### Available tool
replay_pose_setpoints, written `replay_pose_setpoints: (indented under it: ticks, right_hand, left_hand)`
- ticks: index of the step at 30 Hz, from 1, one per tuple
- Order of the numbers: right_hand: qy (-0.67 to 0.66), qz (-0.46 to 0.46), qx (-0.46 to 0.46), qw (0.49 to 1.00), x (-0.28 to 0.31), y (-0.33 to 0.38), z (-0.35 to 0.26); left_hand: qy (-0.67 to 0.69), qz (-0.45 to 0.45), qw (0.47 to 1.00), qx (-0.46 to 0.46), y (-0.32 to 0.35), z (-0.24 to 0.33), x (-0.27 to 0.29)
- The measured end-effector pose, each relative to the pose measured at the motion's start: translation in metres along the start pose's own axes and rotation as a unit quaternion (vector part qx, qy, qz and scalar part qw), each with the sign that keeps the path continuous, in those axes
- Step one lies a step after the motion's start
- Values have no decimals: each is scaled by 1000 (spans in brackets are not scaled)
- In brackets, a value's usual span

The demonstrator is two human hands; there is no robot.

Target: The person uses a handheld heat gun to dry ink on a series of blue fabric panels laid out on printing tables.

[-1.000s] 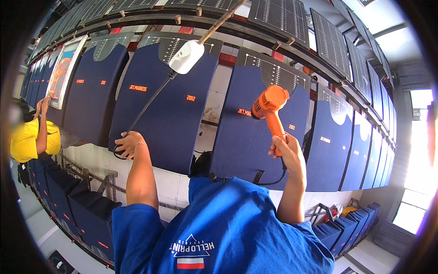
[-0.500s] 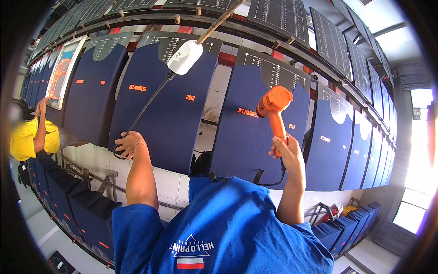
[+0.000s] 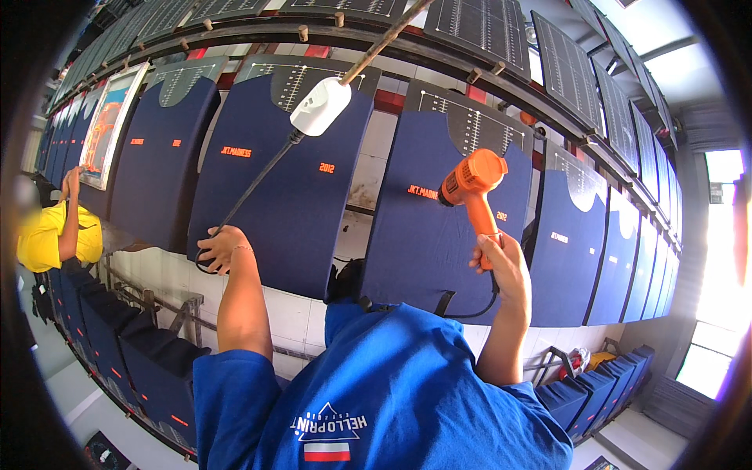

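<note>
My right hand (image 3: 504,262) is wrapped round the handle of an orange hair dryer (image 3: 474,174). The dryer hangs over a navy shirt panel (image 3: 407,243) with small orange lettering, its nozzle tilted left above the print. A black cord runs from below its grip. At the left, my left hand (image 3: 225,249) has its fingers curled on a black power cable (image 3: 254,184) over another navy shirt panel (image 3: 274,223). That cable climbs to a white socket block (image 3: 321,106) hanging from a brown stick (image 3: 385,41).
Navy shirt panels on dark boards continue in a row to both sides. A dark rail (image 3: 399,63) runs behind, with bare gridded boards (image 3: 478,31) beyond it. Far left, a person in a yellow shirt (image 3: 66,235) works at a white-framed screen (image 3: 117,117).
My right hand and the hair dryer have shifted slightly right, and the handle tilts more. The socket block has swung a little right. My left hand stays in place.
</note>
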State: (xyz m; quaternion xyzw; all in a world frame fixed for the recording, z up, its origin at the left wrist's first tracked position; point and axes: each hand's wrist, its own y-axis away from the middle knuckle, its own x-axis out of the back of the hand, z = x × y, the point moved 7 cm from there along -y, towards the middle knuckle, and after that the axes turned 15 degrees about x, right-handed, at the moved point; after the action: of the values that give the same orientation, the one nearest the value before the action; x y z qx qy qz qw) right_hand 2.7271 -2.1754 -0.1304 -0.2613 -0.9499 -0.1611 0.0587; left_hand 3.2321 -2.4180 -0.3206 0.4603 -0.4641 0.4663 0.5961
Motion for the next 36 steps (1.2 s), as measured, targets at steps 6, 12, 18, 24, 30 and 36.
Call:
replay_pose_setpoints:
  ticks: [6, 12, 18, 24, 30, 36]
  right_hand:
    - [-7, 12, 11, 1000, 1, 2, 4]
    - [13, 10, 16, 1000, 3, 4, 5]
    - [11, 15, 21, 1000, 2, 9, 4]
    - [8, 5, 22, 1000, -3, 5, 2]
    - [-45, -26, 16, 999, -21, -8, 6]
    - [-73, -80, 66, 992, -42, -14, -1]
  left_hand:
    - [-1, 11, 1000, -3, -1, 0, -2]
    - [1, 31, 999, -6, -3, 1, -5]
    - [-1, 22, 1000, 2, -7, 0, -7]
    - [3, 13, 1000, 9, -1, -1, 2]
    - [30, -14, 999, 21, 5, 0, 9]
    - [79, 21, 997, -8, -10, -11, 1]
